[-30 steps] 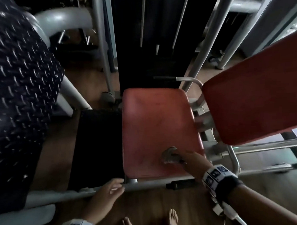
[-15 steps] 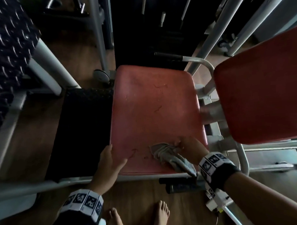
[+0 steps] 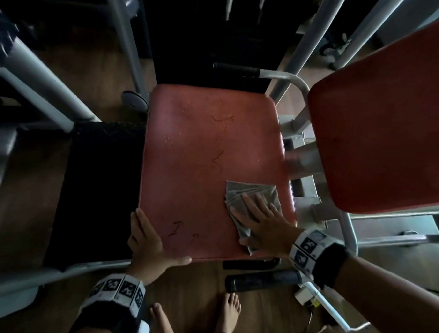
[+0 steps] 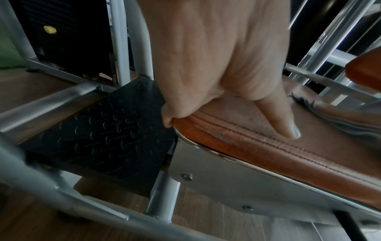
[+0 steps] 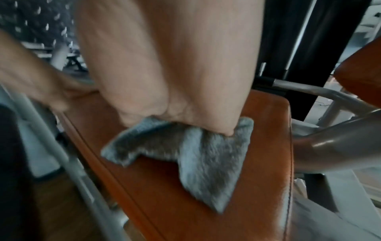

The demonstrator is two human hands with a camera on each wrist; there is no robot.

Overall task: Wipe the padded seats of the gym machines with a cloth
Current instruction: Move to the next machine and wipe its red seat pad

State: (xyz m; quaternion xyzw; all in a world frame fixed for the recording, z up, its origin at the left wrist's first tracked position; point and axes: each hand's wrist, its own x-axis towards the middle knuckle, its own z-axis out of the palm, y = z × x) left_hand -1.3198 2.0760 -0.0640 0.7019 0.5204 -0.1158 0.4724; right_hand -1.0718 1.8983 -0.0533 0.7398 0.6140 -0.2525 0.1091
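Observation:
The red padded seat [image 3: 208, 166] fills the middle of the head view, scuffed and dusty. A grey cloth [image 3: 252, 195] lies spread on its near right part. My right hand [image 3: 259, 215] presses flat on the cloth with fingers straight and spread; the right wrist view shows the palm [image 5: 175, 81] on the cloth [image 5: 206, 154] over the seat [image 5: 264, 171]. My left hand [image 3: 148, 242] holds the seat's near left corner. In the left wrist view its thumb [image 4: 284, 124] lies on top of the seat [image 4: 268, 146] and its fingers [image 4: 168, 120] wrap over the side edge.
A red back pad [image 3: 382, 124] overhangs on the right. Grey steel frame tubes [image 3: 43, 81] surround the seat, with a black tread plate [image 3: 98, 184] to its left and the dark weight stack [image 3: 207, 36] behind. Black handle grips [image 3: 263, 281] sit below the front edge, near my bare feet [image 3: 227, 314].
My right hand went from clutching the bunched cloth to pressing it flat and spread out. My left hand left the frame bar and took the seat's near left corner.

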